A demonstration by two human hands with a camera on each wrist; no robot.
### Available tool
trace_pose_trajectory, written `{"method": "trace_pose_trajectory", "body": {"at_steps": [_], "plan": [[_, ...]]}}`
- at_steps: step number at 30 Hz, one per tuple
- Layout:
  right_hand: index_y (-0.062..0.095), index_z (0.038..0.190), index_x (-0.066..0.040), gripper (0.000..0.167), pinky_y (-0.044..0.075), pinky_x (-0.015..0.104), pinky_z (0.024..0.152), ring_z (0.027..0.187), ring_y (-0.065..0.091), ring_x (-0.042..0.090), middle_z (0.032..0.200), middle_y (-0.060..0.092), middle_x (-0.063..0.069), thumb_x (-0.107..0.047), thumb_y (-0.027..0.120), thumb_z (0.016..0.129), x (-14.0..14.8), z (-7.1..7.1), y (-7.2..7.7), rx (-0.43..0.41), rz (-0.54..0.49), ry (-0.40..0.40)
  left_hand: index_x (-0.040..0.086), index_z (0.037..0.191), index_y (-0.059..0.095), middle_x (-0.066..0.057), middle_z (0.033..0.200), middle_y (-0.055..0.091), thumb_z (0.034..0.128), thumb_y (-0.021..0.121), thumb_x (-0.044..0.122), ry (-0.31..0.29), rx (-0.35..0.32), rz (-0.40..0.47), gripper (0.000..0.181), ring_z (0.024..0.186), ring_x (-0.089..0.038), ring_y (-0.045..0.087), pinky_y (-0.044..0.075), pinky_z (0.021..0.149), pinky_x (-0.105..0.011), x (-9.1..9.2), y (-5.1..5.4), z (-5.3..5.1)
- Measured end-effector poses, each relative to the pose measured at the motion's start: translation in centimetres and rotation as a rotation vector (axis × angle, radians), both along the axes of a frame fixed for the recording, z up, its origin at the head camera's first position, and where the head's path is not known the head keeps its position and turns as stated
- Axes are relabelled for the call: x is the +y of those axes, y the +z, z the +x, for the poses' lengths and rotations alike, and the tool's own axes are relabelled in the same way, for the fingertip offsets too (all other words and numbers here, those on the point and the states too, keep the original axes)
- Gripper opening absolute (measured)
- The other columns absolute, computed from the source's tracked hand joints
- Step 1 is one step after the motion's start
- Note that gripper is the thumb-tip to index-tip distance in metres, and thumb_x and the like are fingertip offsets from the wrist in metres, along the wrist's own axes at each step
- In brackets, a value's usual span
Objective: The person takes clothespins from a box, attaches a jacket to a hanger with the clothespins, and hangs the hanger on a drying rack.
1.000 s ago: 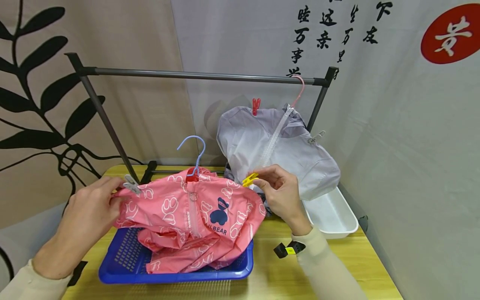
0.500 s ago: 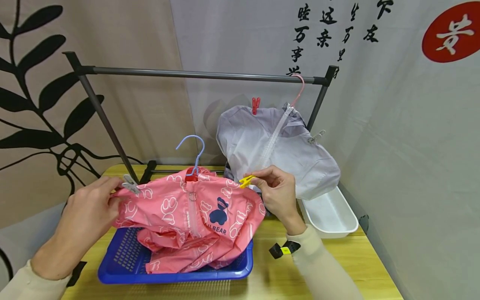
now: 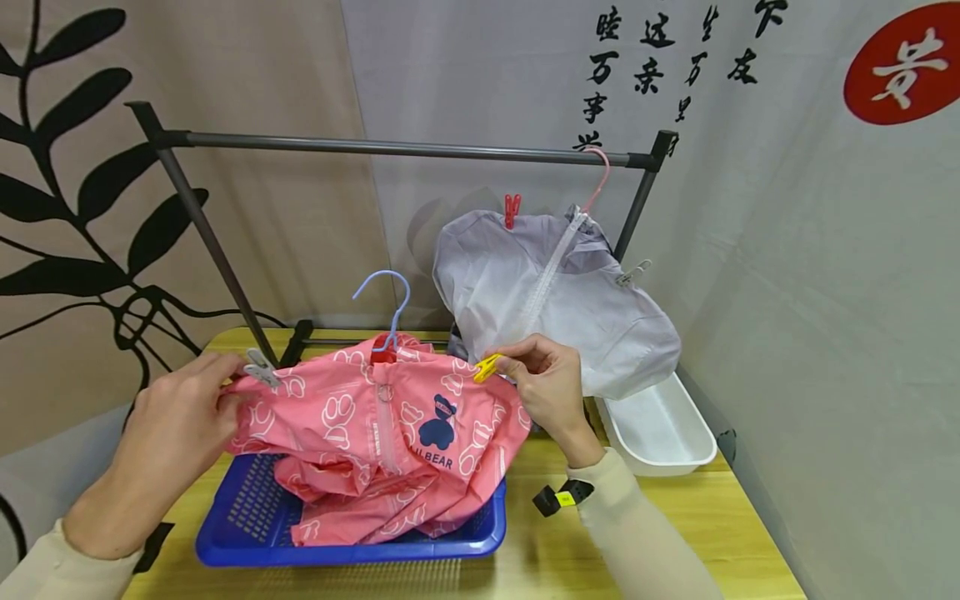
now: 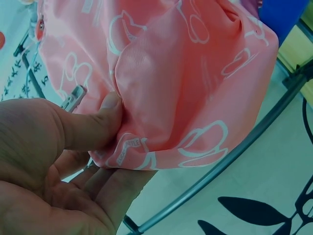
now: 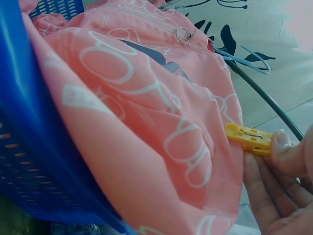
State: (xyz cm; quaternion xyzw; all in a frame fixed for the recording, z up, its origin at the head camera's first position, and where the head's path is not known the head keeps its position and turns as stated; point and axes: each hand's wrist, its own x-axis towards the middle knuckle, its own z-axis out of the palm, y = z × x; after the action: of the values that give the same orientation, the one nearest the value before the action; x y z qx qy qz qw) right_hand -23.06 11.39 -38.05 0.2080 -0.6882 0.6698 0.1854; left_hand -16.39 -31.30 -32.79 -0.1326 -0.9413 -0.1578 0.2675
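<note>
A pink jacket (image 3: 337, 417) with white outlines and a dark bear print lies over the blue basket (image 3: 352, 557), a blue hanger (image 3: 401, 304) rising from its collar. At the jacket's left shoulder my left hand (image 3: 183, 408) pinches the fabric between thumb and fingers, just beside a grey clothespin (image 3: 262, 368). My right hand (image 3: 551, 387) pinches a yellow clothespin (image 5: 249, 138) by its handle end. In the right wrist view the clothespin's jaws meet the jacket's right shoulder edge.
Behind stands a dark metal rack (image 3: 390, 150). From its bar a pale grey jacket (image 3: 495, 283) hangs on a pink hanger (image 3: 602, 179), with a red clothespin (image 3: 512, 211) and a clear one (image 3: 633, 273) on it. A white tray (image 3: 667, 433) sits at the right.
My right hand has moved slightly left with the yellow clothespin, along the jacket's shoulder toward the collar. The left hand and the jacket have hardly moved.
</note>
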Motion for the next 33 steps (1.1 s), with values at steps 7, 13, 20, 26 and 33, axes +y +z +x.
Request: {"method": "trace_pose_trajectory", "body": {"at_steps": [7, 13, 20, 26, 33], "plan": [[0.081, 0.109, 0.011, 0.009, 0.071, 0.023, 0.083, 0.094, 0.087, 0.011, 0.109, 0.087, 0.031, 0.007, 0.084, 0.101, 0.0, -0.1, -0.2, -0.041, 0.064, 0.014, -0.013, 0.117, 0.077, -0.037, 0.109, 0.078, 0.0815, 0.089, -0.018, -0.007, 0.018, 0.0, 0.038, 0.077, -0.053, 0.078, 0.067, 0.065, -0.068, 0.0, -0.1, -0.1], [0.079, 0.121, 0.007, 0.018, 0.068, 0.021, 0.092, 0.105, 0.085, 0.017, 0.12, 0.086, 0.028, 0.0, 0.084, 0.104, 0.1, 0.2, -0.7, -0.122, 0.146, 0.032, -0.013, 0.116, 0.076, -0.037, 0.108, 0.077, 0.0808, 0.089, -0.018, -0.006, 0.018, 0.001, 0.038, 0.077, -0.055, 0.077, 0.067, 0.063, -0.068, 0.0, -0.2, -0.2], [0.077, 0.127, 0.004, 0.022, 0.067, 0.021, 0.096, 0.107, 0.082, 0.011, 0.123, 0.083, 0.027, -0.002, 0.082, 0.106, 0.6, 0.4, -0.7, -0.131, 0.171, 0.052, -0.012, 0.115, 0.076, -0.036, 0.107, 0.078, 0.0816, 0.088, -0.018, -0.012, 0.023, 0.001, 0.036, 0.076, -0.053, 0.077, 0.066, 0.063, -0.068, 0.1, -0.2, -0.4], [0.074, 0.136, 0.004, 0.03, 0.067, 0.023, 0.101, 0.11, 0.08, 0.011, 0.125, 0.083, 0.026, -0.004, 0.08, 0.108, 1.2, 0.3, -1.2, -0.124, 0.206, 0.092, -0.012, 0.116, 0.076, -0.036, 0.108, 0.077, 0.0814, 0.09, -0.018, -0.001, 0.002, -0.004, 0.038, 0.078, -0.054, 0.077, 0.067, 0.063, -0.067, 0.3, -0.3, -0.4], [0.072, 0.15, -0.006, 0.045, 0.068, 0.029, 0.103, 0.113, 0.084, 0.025, 0.126, 0.086, 0.015, -0.01, 0.084, 0.107, 1.4, 0.1, -1.7, -0.101, 0.323, 0.136, -0.012, 0.117, 0.075, -0.037, 0.11, 0.078, 0.0806, 0.09, -0.018, 0.002, 0.029, -0.007, 0.04, 0.077, -0.055, 0.077, 0.066, 0.062, -0.068, 0.2, -0.5, -0.6]]}}
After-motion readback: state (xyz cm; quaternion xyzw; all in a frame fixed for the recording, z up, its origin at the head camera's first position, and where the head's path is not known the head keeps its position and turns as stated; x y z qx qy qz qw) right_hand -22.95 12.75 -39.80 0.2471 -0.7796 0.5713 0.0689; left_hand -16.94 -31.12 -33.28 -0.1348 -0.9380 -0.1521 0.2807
